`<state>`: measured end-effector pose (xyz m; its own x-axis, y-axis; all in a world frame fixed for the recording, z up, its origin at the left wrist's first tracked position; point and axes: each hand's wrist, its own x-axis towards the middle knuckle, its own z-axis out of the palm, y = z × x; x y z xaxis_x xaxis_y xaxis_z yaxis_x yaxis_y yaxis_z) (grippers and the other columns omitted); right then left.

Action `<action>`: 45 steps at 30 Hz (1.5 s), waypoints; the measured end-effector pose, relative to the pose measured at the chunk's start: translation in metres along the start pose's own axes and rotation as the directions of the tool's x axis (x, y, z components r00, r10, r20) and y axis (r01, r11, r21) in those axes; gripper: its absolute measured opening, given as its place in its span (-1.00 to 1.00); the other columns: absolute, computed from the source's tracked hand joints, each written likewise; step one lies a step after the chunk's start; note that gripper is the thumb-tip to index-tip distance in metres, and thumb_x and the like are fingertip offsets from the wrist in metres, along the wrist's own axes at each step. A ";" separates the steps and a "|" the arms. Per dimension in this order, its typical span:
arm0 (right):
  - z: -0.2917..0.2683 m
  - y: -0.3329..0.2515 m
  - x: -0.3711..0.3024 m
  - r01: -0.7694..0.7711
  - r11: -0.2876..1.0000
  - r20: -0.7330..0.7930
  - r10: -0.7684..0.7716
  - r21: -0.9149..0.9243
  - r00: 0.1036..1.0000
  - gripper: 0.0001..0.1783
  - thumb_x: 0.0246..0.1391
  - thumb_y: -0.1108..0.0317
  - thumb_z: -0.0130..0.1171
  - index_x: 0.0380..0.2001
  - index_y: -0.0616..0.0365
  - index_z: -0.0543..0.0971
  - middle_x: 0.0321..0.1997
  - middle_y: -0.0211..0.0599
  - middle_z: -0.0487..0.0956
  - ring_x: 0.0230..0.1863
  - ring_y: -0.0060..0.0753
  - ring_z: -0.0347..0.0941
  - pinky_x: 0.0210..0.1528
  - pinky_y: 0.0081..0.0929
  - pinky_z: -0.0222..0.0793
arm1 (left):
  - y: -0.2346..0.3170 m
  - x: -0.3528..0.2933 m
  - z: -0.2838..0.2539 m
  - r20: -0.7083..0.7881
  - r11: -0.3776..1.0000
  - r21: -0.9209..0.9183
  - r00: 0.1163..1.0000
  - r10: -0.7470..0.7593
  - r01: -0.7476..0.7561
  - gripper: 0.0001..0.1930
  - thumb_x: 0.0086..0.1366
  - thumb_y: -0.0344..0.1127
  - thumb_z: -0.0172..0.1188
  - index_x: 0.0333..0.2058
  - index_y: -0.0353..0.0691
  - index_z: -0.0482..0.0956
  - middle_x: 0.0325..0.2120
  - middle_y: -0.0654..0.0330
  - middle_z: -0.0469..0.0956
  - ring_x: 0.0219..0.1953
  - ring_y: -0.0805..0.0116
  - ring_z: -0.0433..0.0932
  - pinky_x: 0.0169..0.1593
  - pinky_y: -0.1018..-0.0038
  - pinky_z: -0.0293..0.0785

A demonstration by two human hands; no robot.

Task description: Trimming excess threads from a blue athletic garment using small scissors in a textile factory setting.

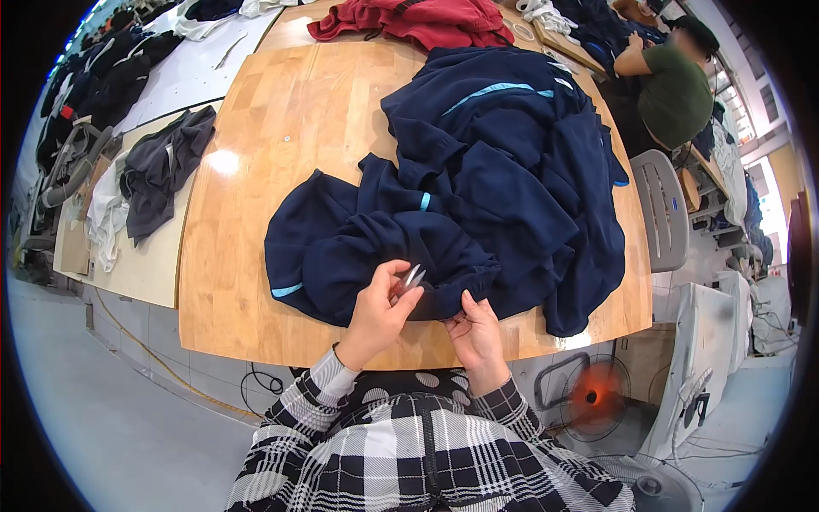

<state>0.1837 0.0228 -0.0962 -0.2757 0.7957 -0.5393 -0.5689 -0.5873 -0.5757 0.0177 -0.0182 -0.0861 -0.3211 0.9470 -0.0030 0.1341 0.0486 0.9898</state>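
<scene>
Head view, looking down on a wooden table [256, 128]: a heap of navy garments [478, 196] with light blue trim lies across its middle and right side, the near hem reaching almost to the table's front edge. Both hands work at that hem. The left hand [375, 311] holds small metal snips [412, 277] — thumb and fingers [394, 271] closed round them, the blades pointing up and to the right just above the dark fabric. The right hand [478, 328] sits just beside it, fingers pinched together on the garment's edge, thumb on top of the cloth. The snips' tips lie between the two hands, touching or nearly touching the fabric; which one cannot be told. Checked black-and-white sleeves [324, 388] come in from the lower edge.

Farther back, a red garment [426, 19] lies at the table's far end. On a paler table to the left rest a grey garment [166, 166] and white cloth [107, 213], well apart from the hands. At upper right another person in a green top [674, 94] sits bent over dark cloth. Below the table's right corner stands a fan [593, 397] with an orange centre, beside a grey chair [665, 209].
</scene>
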 end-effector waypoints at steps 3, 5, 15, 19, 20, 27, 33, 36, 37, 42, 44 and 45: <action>-0.001 0.001 -0.001 0.002 1.000 0.041 -0.002 0.009 0.999 -0.64 0.26 0.38 0.01 0.11 0.04 0.34 0.01 -0.38 0.50 0.01 -0.41 0.44 0.11 -0.37 0.35 | 0.010 0.008 -0.002 0.051 0.998 -0.007 0.997 0.062 -0.062 -0.72 0.17 -0.37 0.29 -0.16 -0.31 0.49 -0.49 0.25 0.46 -0.52 0.52 0.37 -0.42 0.60 0.33; -0.002 0.002 -0.001 0.004 1.000 0.058 -0.005 0.011 0.998 -0.64 0.25 0.39 0.01 0.11 0.04 0.34 0.01 -0.40 0.50 0.01 -0.43 0.44 0.10 -0.39 0.35 | 0.012 0.012 0.002 0.099 0.986 0.040 0.983 0.158 -0.163 -0.77 0.16 -0.40 0.31 -0.22 -0.31 0.53 -0.50 0.32 0.41 -0.52 0.59 0.29 -0.43 0.63 0.27; 0.006 0.001 -0.002 0.087 0.996 0.102 -0.085 -0.014 0.991 -0.60 0.15 0.56 0.09 0.06 0.05 0.36 -0.07 -0.46 0.53 -0.07 -0.53 0.46 -0.02 -0.53 0.36 | -0.005 0.024 0.001 0.212 0.967 -0.130 0.959 -0.187 0.218 -0.84 0.31 -0.35 0.16 -0.23 -0.33 0.50 -0.51 0.43 0.42 -0.45 0.71 0.31 -0.35 0.74 0.28; 0.007 -0.003 -0.001 0.084 0.996 0.106 -0.083 -0.003 0.991 -0.60 0.15 0.57 0.08 0.06 0.07 0.36 -0.07 -0.43 0.53 -0.08 -0.53 0.47 -0.04 -0.53 0.36 | 0.005 0.016 -0.009 0.378 0.968 -0.130 0.913 -0.153 0.216 -0.68 0.29 -0.34 0.19 -0.04 -0.37 0.46 -0.33 0.36 0.47 -0.32 0.66 0.36 -0.26 0.66 0.34; 0.005 -0.002 -0.001 0.085 0.996 0.105 -0.085 0.001 0.991 -0.59 0.15 0.58 0.08 0.06 0.08 0.35 -0.07 -0.42 0.53 -0.08 -0.52 0.47 -0.03 -0.53 0.36 | 0.005 0.015 -0.013 0.411 0.974 -0.114 0.902 -0.135 0.197 -0.67 0.28 -0.35 0.20 -0.04 -0.37 0.43 -0.33 0.34 0.48 -0.33 0.65 0.37 -0.27 0.66 0.34; 0.005 -0.002 -0.002 0.096 0.995 0.140 -0.096 0.002 0.986 -0.54 0.13 0.61 0.08 0.10 0.11 0.33 -0.03 -0.40 0.51 -0.04 -0.48 0.46 0.04 -0.50 0.34 | 0.017 0.021 -0.022 0.501 0.972 0.039 0.837 -0.219 0.231 -0.68 0.23 -0.38 0.25 -0.14 -0.30 0.31 -0.44 0.24 0.53 -0.42 0.61 0.40 -0.36 0.65 0.34; 0.005 -0.003 -0.003 0.093 0.996 0.155 -0.091 -0.006 0.984 -0.51 0.13 0.61 0.08 0.12 0.11 0.30 -0.01 -0.39 0.50 -0.03 -0.48 0.45 0.06 -0.49 0.34 | 0.022 0.022 -0.021 0.504 0.980 0.074 0.841 -0.195 0.184 -0.63 0.19 -0.35 0.30 -0.14 -0.31 0.32 -0.45 0.23 0.53 -0.44 0.61 0.40 -0.38 0.63 0.35; 0.006 -0.002 -0.003 0.092 0.996 0.155 -0.089 -0.013 0.984 -0.51 0.13 0.61 0.08 0.12 0.12 0.30 -0.01 -0.39 0.50 -0.04 -0.48 0.45 0.05 -0.48 0.34 | 0.023 0.023 -0.023 0.512 0.976 0.107 0.831 -0.216 0.187 -0.64 0.19 -0.36 0.30 -0.14 -0.31 0.32 -0.45 0.24 0.53 -0.43 0.61 0.39 -0.38 0.63 0.34; 0.006 -0.002 -0.003 0.090 0.996 0.156 -0.087 -0.013 0.984 -0.51 0.13 0.61 0.08 0.12 0.12 0.30 -0.01 -0.39 0.50 -0.04 -0.48 0.45 0.05 -0.48 0.34 | 0.021 0.023 -0.023 0.511 0.976 0.108 0.832 -0.216 0.188 -0.64 0.19 -0.36 0.30 -0.14 -0.31 0.32 -0.45 0.24 0.53 -0.43 0.61 0.39 -0.38 0.63 0.34; 0.006 -0.003 -0.003 0.101 0.995 0.158 -0.096 -0.021 0.983 -0.50 0.13 0.60 0.08 0.13 0.11 0.29 -0.01 -0.38 0.50 -0.04 -0.48 0.45 0.04 -0.47 0.35 | 0.019 0.024 -0.022 0.514 0.969 0.086 0.823 -0.241 0.231 -0.65 0.17 -0.32 0.29 -0.16 -0.33 0.36 -0.44 0.11 0.57 -0.44 0.48 0.49 -0.37 0.54 0.40; 0.006 -0.003 -0.003 0.099 0.995 0.155 -0.094 -0.026 0.983 -0.50 0.13 0.59 0.09 0.13 0.11 0.29 -0.01 -0.38 0.50 -0.04 -0.48 0.45 0.03 -0.48 0.35 | 0.016 0.024 -0.021 0.513 0.973 0.066 0.829 -0.222 0.220 -0.65 0.17 -0.33 0.29 -0.17 -0.33 0.36 -0.45 0.12 0.57 -0.44 0.49 0.48 -0.37 0.55 0.39; 0.006 -0.003 -0.003 0.098 0.995 0.152 -0.092 -0.033 0.984 -0.50 0.13 0.58 0.09 0.13 0.10 0.29 -0.02 -0.38 0.50 -0.05 -0.48 0.46 0.03 -0.48 0.35 | 0.015 0.024 -0.020 0.511 0.977 0.045 0.836 -0.201 0.208 -0.66 0.18 -0.34 0.28 -0.17 -0.33 0.35 -0.45 0.13 0.57 -0.44 0.51 0.48 -0.37 0.57 0.39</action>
<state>0.1815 0.0231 -0.0893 -0.3371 0.8596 -0.3841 -0.5677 -0.5110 -0.6455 -0.0072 -0.0008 -0.0686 0.1842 0.9439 -0.2742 0.1063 0.2582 0.9602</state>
